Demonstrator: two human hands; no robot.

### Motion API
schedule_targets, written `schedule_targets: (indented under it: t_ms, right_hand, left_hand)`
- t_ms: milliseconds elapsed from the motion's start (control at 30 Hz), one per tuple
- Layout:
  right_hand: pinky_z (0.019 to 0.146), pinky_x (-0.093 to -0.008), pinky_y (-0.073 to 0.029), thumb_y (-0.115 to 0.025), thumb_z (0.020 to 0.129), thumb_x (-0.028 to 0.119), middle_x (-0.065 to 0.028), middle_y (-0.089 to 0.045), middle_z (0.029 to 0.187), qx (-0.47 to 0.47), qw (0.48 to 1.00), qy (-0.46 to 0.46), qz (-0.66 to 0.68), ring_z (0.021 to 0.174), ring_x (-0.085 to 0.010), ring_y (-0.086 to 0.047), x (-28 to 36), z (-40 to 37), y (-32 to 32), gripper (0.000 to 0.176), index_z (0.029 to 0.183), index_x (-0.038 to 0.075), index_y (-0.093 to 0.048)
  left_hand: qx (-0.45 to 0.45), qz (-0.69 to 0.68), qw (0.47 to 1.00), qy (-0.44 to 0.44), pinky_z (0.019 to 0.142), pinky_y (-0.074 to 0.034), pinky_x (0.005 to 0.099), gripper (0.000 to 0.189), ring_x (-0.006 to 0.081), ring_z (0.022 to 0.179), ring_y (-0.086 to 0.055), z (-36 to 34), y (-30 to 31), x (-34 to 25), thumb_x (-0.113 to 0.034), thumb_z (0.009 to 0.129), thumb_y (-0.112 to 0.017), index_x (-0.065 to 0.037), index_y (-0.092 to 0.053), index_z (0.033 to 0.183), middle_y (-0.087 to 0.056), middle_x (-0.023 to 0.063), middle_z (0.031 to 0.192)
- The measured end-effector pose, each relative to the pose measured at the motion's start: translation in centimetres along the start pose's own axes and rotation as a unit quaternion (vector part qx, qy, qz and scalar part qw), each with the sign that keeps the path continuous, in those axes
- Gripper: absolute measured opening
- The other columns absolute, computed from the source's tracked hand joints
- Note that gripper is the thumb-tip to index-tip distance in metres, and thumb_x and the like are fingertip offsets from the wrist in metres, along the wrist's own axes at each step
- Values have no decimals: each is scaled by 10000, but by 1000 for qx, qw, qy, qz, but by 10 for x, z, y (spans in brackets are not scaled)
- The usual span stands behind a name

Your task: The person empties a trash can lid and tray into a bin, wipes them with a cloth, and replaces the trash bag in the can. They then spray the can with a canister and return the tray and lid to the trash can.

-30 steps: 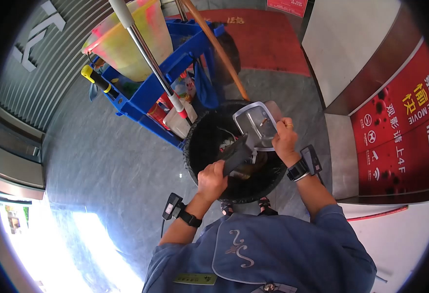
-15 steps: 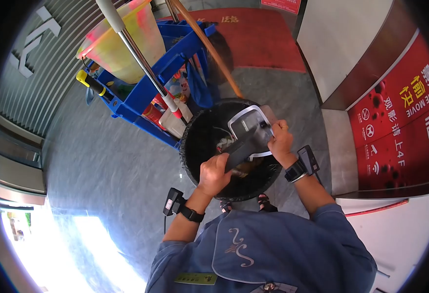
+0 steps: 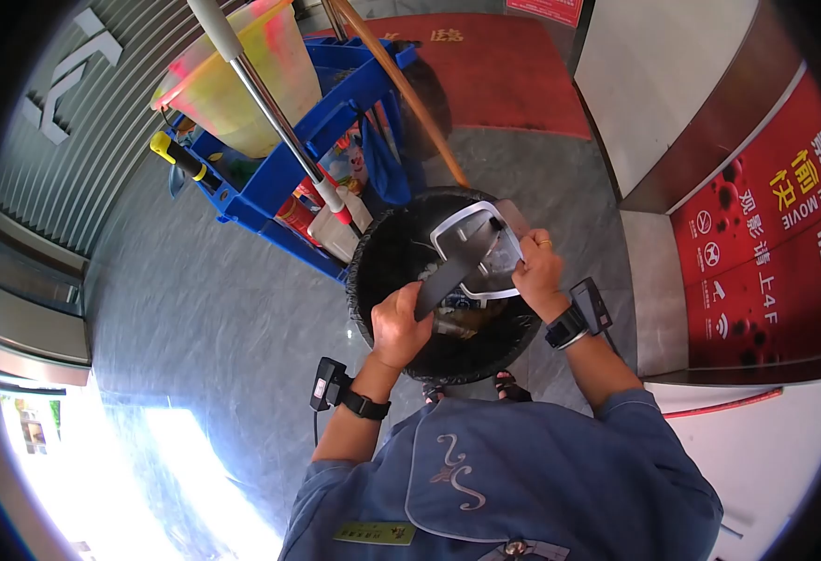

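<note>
My left hand (image 3: 398,324) is closed around the end of a dark grey flat strip (image 3: 450,277). The strip slants up to the right, its far end lying over a tray-like piece with a silver rim (image 3: 498,273). My right hand (image 3: 537,275) grips the right edge of that tray-like piece, which is tilted. Both items are over a round bin (image 3: 369,323) lined with a black bag. Some litter (image 3: 457,323) shows inside the bin, partly hidden by the tray-like piece and strip.
A blue cleaning cart (image 3: 251,201) stands beyond the bin on the left, carrying a yellow-pink bucket (image 3: 270,103). A metal pole (image 3: 275,112) and a wooden handle (image 3: 410,93) lean there. On the right are a white panel (image 3: 663,75) and a red sign (image 3: 756,252).
The dark strip has turned steeper and shifted slightly left with my left hand, uncovering more of the tray-like piece. My right hand has stayed nearly in place.
</note>
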State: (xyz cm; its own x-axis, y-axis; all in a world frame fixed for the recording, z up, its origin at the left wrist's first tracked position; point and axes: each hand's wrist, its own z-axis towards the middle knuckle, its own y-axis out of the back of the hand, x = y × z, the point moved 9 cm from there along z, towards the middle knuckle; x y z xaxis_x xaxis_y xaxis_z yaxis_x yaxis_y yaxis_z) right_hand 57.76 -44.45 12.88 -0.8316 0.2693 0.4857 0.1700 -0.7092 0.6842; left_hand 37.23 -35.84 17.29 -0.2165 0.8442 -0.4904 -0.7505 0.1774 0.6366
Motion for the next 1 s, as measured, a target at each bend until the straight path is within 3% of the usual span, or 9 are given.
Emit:
schedule_targets:
  t_ms: [233,333,467,700,800,900,933,967,1000]
  right_hand:
    - [526,-398,-438,-531,559,-45,-94,-496,869,-35,999,11,20,636,-338,-532,1,1,6,195,712,67,-481]
    - [516,-395,-437,-526,554,-49,-90,-497,858,-50,998,43,14,629,-332,-530,4,3,12,194,701,68,-478]
    - [504,-394,-434,-525,545,-46,-84,-493,842,-51,998,33,3,631,-325,-529,-1,3,21,194,693,68,-472]
    - [507,-399,-432,-533,544,-41,-92,-490,825,-45,998,52,-6,655,-312,-530,11,6,32,194,690,69,-470]
    - [523,-406,-430,-554,546,-18,-95,-491,812,-99,994,-22,-39,642,-316,-528,-37,-2,24,186,688,77,-482]
    - [548,-417,-428,-560,558,1,-112,-489,794,75,987,60,-131,661,-336,-522,-19,-16,-5,184,708,76,-485]
    - [563,-425,-428,-558,567,12,-127,-495,797,120,976,67,-170,691,-349,-518,-21,-25,-22,179,721,74,-491]
    - [569,-427,-427,-548,570,5,-135,-497,799,73,987,15,-141,702,-354,-516,-31,-26,-11,174,721,71,-494]
    - [574,-428,-426,-538,574,-3,-142,-499,801,28,993,-35,-113,713,-358,-514,-38,-26,4,169,722,68,-498]
  left_hand:
    - [79,-64,991,-83,522,-450,368,396,308,601,-552,3,-2,-17,-2,499,-638,-6,-511,874,-547,140,687]
    - [58,-55,995,-67,531,-453,372,406,318,619,-556,1,11,-7,-3,497,-644,-6,-517,883,-556,148,708]
    - [2,12,1000,10,538,-453,371,423,325,631,-560,-5,35,16,-5,491,-652,-2,-525,894,-561,154,715]
    - [-31,-18,994,105,532,-455,346,387,313,604,-574,-30,57,37,-11,538,-654,0,-522,902,-567,163,695]
    - [-83,-68,966,236,542,-461,339,373,306,613,-584,-61,59,74,-32,567,-646,-8,-518,916,-572,165,698]
    - [-62,43,963,260,543,-466,349,388,312,616,-579,-81,34,90,-49,568,-641,-23,-518,935,-571,153,706]
    - [-15,140,980,139,542,-470,364,394,309,616,-575,-73,23,67,-53,565,-634,-36,-521,942,-568,141,720]
    - [32,172,982,76,539,-468,379,396,307,619,-573,-71,10,55,-50,552,-635,-38,-526,932,-563,139,735]
    - [4,190,979,77,539,-468,381,389,306,609,-572,-72,11,59,-50,559,-634,-38,-522,932,-564,141,724]
